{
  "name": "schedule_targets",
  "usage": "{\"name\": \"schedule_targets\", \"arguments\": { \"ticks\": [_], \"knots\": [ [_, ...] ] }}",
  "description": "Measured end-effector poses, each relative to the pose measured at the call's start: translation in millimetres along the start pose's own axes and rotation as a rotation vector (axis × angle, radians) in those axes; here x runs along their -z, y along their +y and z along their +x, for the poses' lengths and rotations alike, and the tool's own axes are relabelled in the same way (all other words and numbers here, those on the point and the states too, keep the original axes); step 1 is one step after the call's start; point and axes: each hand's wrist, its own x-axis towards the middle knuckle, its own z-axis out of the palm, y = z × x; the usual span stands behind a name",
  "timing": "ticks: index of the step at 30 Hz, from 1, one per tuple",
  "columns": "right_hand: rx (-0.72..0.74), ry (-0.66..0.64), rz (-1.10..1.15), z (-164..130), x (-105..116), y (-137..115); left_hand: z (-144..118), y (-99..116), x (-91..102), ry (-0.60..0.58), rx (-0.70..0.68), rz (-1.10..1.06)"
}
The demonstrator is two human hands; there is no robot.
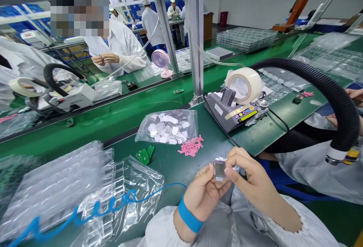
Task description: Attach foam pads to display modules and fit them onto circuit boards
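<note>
**Two hands pinching one small square part, low centre of frame**

Both hands meet at lower centre. The left hand (204,191), with a blue wrist strap (189,216) and coiled blue cord (93,207) trailing toward lower left, pinches the lower left edge of a small silvery square part (219,168). The right hand (249,175) closes thumb and fingertips on its right edge. It looks like a fitting or peeling step held above the green bench (170,163); the next move would call for fine fingertip control.

From the left: clear blister trays (53,186), small green boards (145,155), a bag of white squares (168,126), pink slips (191,146), a tape dispenser (236,105), then a black hose (334,95) arching at right. Nothing blocks the hands.
</note>
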Motion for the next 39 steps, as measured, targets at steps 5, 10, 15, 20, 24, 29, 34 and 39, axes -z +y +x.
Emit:
{"name": "schedule_targets", "arguments": {
  "ticks": [5, 10, 15, 20, 24, 29, 34, 39],
  "knots": [
    [-0.015, 0.034, -0.025, 3, -9, 4, -2, 1, 4.5, 0.005, -0.017, -0.024],
    [-0.036, 0.063, -0.043, 3, -16, 4, -4, 2, 3.6, 0.013, -0.031, -0.045],
    [0.125, 0.369, -0.454, 3, -30, 11, -4, 3, 4.7, 0.044, -0.078, -0.024],
    [0.282, 0.164, -0.420, 4, -40, 22, -14, 6, 14.9, 0.056, -0.214, 0.161],
    [0.289, -0.249, -0.354, 20, -49, 25, -39, 28, 31.8, 0.101, -0.305, 0.302],
    [0.140, -0.381, -0.447, 69, -92, 14, -80, 69, 62.0, 0.283, -0.502, 0.287],
    [0.097, -0.476, -0.533, 112, -179, -9, -103, 86, 85.0, 0.417, -0.573, 0.198],
    [0.028, -0.501, -0.551, 130, -246, -16, -114, 86, 98.0, 0.552, -0.701, 0.334]
  ]
}}
